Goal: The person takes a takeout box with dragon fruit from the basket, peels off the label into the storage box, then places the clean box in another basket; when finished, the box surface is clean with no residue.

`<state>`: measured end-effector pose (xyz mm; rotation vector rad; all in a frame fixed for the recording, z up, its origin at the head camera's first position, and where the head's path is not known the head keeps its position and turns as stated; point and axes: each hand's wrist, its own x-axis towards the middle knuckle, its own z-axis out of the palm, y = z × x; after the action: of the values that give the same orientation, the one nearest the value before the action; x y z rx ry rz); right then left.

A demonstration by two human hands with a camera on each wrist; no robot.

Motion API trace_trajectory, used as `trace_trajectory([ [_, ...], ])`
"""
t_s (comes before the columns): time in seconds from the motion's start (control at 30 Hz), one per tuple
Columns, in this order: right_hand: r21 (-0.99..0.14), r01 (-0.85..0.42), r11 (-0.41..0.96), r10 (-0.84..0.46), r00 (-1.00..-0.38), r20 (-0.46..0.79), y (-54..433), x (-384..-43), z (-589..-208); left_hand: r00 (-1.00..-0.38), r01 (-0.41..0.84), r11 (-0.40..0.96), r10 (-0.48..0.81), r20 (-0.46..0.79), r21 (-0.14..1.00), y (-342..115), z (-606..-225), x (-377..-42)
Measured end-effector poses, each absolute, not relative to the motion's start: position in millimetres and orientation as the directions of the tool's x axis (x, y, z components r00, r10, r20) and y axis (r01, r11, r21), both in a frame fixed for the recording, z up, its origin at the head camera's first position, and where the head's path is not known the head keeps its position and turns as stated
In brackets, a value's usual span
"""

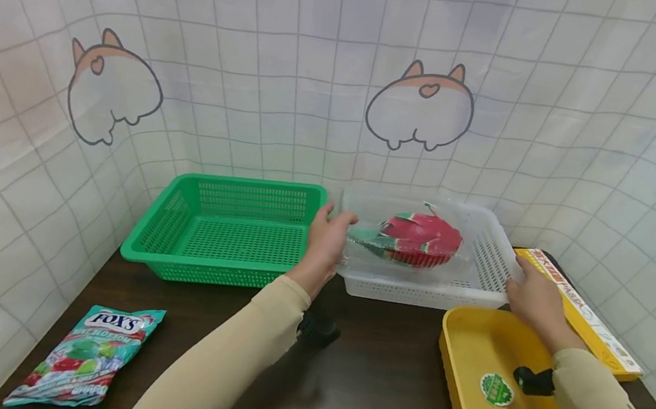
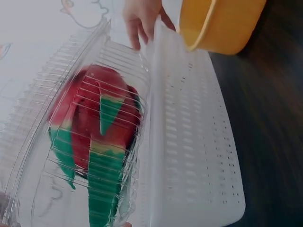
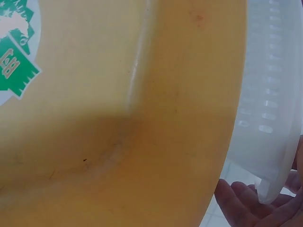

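My left hand (image 1: 326, 242) grips the left end of a clear plastic clamshell box (image 1: 354, 260). Inside the box is a red dragon fruit (image 1: 423, 239) with green-tipped scales, also seen through the ridged plastic in the left wrist view. The box is over a white perforated basket (image 1: 424, 296), and overlaps much of it in the head view. My right hand (image 1: 533, 302) holds that basket by its right rim. In the right wrist view its fingers (image 3: 232, 203) curl about the basket's corner, while the palm is mostly out of frame.
Left of the white basket stands a green basket (image 1: 220, 270). A yellow tray (image 1: 465, 388) sits under my right forearm, with a yellow-and-white pasta box (image 1: 587, 315) beyond it. On the dark table's left lies a Fox's candy bag (image 1: 90, 360). A gridded curtain (image 1: 298, 55) hangs behind.
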<state>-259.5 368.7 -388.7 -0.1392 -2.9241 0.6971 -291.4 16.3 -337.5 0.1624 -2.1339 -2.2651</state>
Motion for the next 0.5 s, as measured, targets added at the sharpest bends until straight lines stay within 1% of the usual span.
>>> trace_trajectory([
  [0.13,-0.463,0.067,0.884,0.12,-0.989,0.086,368,-259,-389,-0.991,-0.073,-0.002,-0.113,-0.072,0.997,28,-338,-303],
  [0.27,-0.477,0.079,0.875,0.122,-0.991,0.061,366,-259,-388,-0.992,-0.052,0.095,-0.123,-0.04,0.994,36,-340,-312],
  [0.43,-0.472,0.095,0.876,0.138,-0.989,0.059,364,-258,-388,-0.994,-0.05,0.165,-0.108,-0.033,0.985,44,-347,-317],
  [0.5,-0.472,0.099,0.876,0.144,-0.988,0.059,364,-258,-388,-0.995,-0.047,0.219,-0.098,-0.026,0.975,48,-350,-319],
])
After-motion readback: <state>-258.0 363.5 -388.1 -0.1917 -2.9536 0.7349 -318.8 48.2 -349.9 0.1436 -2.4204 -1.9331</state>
